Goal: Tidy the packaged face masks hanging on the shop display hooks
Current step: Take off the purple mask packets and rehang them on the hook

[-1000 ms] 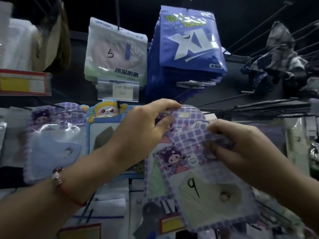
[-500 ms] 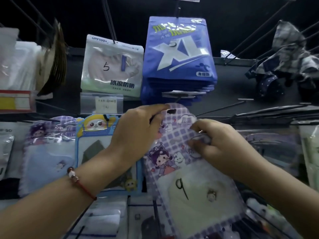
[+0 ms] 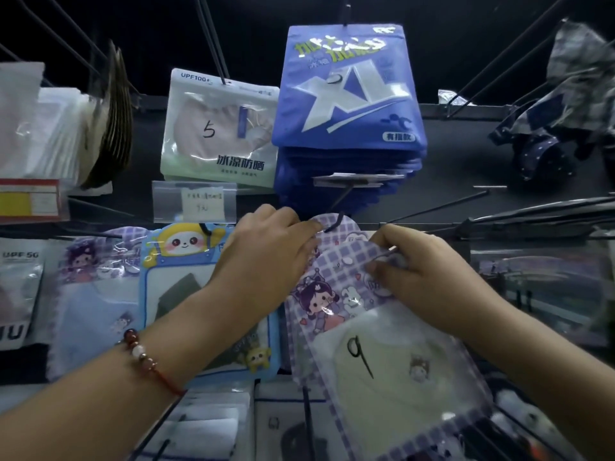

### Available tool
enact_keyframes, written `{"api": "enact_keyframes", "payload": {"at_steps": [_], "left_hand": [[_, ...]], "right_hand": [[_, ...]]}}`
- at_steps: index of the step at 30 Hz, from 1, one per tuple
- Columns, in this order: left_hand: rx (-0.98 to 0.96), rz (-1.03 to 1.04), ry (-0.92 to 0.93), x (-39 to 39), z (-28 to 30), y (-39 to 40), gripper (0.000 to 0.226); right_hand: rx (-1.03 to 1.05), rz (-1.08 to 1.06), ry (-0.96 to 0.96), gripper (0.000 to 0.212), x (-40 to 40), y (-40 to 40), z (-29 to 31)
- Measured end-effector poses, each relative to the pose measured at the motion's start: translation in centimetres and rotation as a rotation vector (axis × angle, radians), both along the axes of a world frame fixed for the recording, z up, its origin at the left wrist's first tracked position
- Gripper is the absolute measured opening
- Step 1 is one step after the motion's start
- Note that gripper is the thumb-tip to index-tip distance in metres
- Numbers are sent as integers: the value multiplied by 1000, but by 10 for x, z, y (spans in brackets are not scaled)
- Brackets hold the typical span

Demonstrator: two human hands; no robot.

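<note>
Fingers of left hand (image 3: 266, 257) and right hand (image 3: 422, 271) pinched on mask packet (image 3: 376, 331) marked 9, below hook (image 3: 336, 222); hole to be aligned with hook tip.

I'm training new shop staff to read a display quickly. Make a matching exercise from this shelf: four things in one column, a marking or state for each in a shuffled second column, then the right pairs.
Column 1
1. blue pack stack
2. pale green pack
3. purple checked pack
4. left hand

Column 2
A. handwritten 9
B. large white XL lettering
C. bead bracelet at the wrist
D. handwritten 5

Pairs: 1-B, 2-D, 3-A, 4-C
</note>
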State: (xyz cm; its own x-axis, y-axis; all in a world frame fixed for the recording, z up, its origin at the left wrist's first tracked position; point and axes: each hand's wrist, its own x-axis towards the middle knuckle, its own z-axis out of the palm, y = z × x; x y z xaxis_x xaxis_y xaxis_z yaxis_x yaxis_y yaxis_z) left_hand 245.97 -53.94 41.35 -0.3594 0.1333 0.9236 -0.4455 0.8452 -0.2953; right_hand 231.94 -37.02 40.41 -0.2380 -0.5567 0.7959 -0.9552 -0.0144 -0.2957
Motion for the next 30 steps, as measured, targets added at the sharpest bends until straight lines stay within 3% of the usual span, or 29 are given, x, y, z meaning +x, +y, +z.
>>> {"api": "enact_keyframes", "payload": {"at_steps": [10, 15, 19, 24, 30], "left_hand": [[-79, -148, 56, 23, -13, 13, 31], [69, -255, -20, 26, -13, 25, 39], [141, -336, -47, 19, -6, 30, 43], [166, -299, 1, 5, 7, 34, 41], [315, -191, -72, -4, 2, 27, 37]], "right_hand": [[-70, 82, -83, 20, -4, -2, 8], [-77, 233, -189, 13, 3, -4, 13], [-172, 140, -122, 3, 0, -10, 13], [-292, -27, 116, 43, -2, -17, 7], [-103, -168, 278, 67, 1, -23, -14]]}}
